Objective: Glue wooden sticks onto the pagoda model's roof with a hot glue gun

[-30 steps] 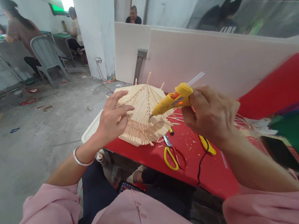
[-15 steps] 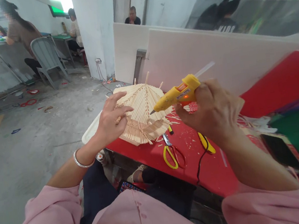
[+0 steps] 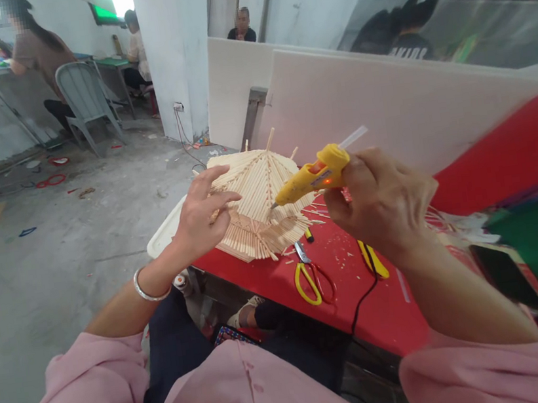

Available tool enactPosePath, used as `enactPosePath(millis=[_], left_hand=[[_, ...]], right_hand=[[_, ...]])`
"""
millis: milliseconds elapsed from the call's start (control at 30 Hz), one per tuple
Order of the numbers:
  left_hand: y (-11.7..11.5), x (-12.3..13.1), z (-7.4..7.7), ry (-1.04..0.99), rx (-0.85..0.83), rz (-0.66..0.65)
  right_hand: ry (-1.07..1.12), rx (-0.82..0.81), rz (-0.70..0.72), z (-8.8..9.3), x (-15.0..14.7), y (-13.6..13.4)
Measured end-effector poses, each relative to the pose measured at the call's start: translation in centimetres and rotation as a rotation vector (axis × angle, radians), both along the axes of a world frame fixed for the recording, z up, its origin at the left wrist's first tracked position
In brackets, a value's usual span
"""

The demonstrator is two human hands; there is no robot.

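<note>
A roof-like piece made of thin wooden sticks (image 3: 254,193) sits on the red table (image 3: 336,315), with sticks jutting up along its far edge. My right hand (image 3: 384,196) grips a yellow hot glue gun (image 3: 312,176), its small light glowing orange. The gun's nozzle points down-left at the lower part of the stick piece; whether it touches cannot be told. A clear glue stick (image 3: 356,137) pokes out of the gun's back end. At the piece's left side is my left hand (image 3: 204,213), fingers curved and apart, with nothing visible between them.
Scissors (image 3: 307,279) with yellow and red handles lie in front of the piece. A yellow cutter (image 3: 373,260) and a black cord (image 3: 361,301) are to their right. A dark phone (image 3: 504,276) lies far right. White boards (image 3: 359,97) stand behind the table. Several people sit farther back.
My right hand has tilted the glue gun and brought its nozzle slightly down and left, closer to the stick piece. My left hand stays nearly still.
</note>
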State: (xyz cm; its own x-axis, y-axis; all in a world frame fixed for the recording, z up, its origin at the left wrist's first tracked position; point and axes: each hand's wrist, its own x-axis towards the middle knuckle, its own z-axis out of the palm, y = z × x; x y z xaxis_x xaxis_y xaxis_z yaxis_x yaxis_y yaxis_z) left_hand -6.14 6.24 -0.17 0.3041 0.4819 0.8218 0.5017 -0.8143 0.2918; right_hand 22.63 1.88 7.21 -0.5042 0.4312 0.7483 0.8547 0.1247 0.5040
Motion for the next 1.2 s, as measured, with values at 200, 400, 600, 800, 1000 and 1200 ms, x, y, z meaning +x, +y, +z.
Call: enactPosePath(millis=[200,400,600,800,1000,1200], left_hand=[[0.2,-0.1,-0.2,-0.009,-0.003,-0.008],[0.2,-0.3,-0.2,-0.014,0.013,-0.002],[0.3,-0.3,-0.3,0.002,-0.019,-0.001],[0.5,0.1,-0.4,-0.012,0.001,-0.008],[0.3,0.2,-0.1,-0.020,0.018,-0.008],[0.2,-0.1,0.0,-0.003,0.008,0.005]], right_hand=[[0.015,-0.096,-0.036,0.2,-0.1,0.0],[0.062,-0.059,-0.015,0.4,-0.4,0.7],[0.162,-0.128,-0.116,0.6,-0.9,1.3],[0.268,-0.194,-0.163,1.3,-1.4,2.3],[0.274,-0.171,-0.154,1.8,-1.8,4.0],[0.165,-0.024,-0.201,2.1,-2.0,4.5]])
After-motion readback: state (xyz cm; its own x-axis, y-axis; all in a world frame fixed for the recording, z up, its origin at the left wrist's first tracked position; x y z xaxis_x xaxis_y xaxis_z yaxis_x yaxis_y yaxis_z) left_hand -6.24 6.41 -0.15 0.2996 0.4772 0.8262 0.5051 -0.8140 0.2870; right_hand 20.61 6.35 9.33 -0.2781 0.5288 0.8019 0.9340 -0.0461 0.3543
